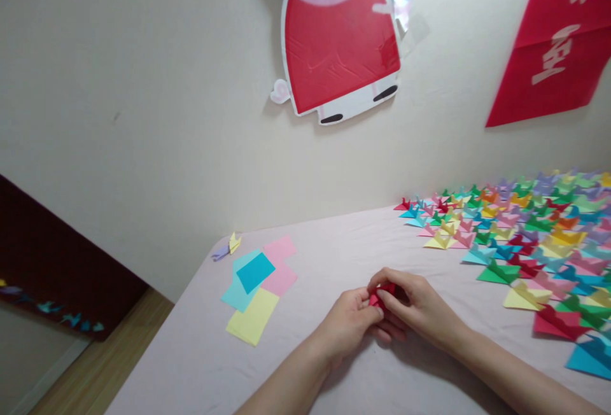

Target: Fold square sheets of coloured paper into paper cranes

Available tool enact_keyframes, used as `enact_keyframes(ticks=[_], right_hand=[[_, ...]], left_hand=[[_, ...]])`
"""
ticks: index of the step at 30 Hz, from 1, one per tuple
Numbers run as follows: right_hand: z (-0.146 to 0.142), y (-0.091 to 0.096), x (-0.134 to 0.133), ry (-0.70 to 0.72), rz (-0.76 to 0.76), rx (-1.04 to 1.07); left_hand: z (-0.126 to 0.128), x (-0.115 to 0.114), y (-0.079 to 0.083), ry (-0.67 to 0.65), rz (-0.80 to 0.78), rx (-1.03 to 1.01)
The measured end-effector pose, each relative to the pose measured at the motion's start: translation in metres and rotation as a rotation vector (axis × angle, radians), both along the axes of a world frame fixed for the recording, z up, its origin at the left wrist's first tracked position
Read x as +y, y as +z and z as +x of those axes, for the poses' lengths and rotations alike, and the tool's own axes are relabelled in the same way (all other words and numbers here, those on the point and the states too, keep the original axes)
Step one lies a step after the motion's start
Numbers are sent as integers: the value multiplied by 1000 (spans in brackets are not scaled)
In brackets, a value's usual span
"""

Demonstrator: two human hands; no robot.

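A small piece of folded red paper (377,300) is held between both hands above the pale cloth-covered table (324,256). My left hand (356,316) grips its near left side, thumb on top, fingers underneath. From the right, my right hand (405,297) pinches the same paper between thumb and forefinger. Fingers hide most of the paper, so its exact folded shape cannot be made out. Left of the hands lie loose paper sheets: a blue sheet (256,272) on top, light turquoise ones, pink sheets (280,275) and a yellow sheet (252,319).
Rows of colourful folded paper cranes (525,246) cover the table's right side. A yellow folded piece (234,243) and a purple one (220,253) sit at the far left corner. The wall behind carries a cartoon cutout (341,52) and a red banner (548,52).
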State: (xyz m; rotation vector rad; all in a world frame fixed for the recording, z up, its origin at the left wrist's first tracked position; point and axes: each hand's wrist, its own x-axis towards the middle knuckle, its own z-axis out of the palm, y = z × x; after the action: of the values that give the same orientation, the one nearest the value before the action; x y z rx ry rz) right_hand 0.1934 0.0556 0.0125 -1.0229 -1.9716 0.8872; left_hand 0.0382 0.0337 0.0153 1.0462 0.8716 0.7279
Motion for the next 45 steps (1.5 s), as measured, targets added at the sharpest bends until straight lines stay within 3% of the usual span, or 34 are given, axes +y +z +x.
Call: enact_keyframes(ticks=[8, 16, 20, 28, 32, 36, 40, 45], right_hand=[[1, -6, 2, -1, -45, 60], [4, -8, 3, -118, -14, 129], [2, -8, 1, -142, -2, 130], [5, -9, 10, -89, 163, -55], [3, -12, 9, -116, 203, -206], [-1, -19, 8, -168, 260, -364], [-4, -21, 6, -204, 308, -480], [-2, -19, 4, -234, 297, -529]], left_hand=[[-1, -1, 2, 12, 3, -21], [2, -4, -5, 121, 5, 36], [0, -3, -5, 109, 36, 37], [-8, 1, -7, 77, 125, 174], [-13, -3, 4, 42, 273, 491], [-8, -19, 11, 180, 765, 1183], [2, -36, -9, -70, 1018, 1466], [8, -40, -35, -90, 1179, 1603]])
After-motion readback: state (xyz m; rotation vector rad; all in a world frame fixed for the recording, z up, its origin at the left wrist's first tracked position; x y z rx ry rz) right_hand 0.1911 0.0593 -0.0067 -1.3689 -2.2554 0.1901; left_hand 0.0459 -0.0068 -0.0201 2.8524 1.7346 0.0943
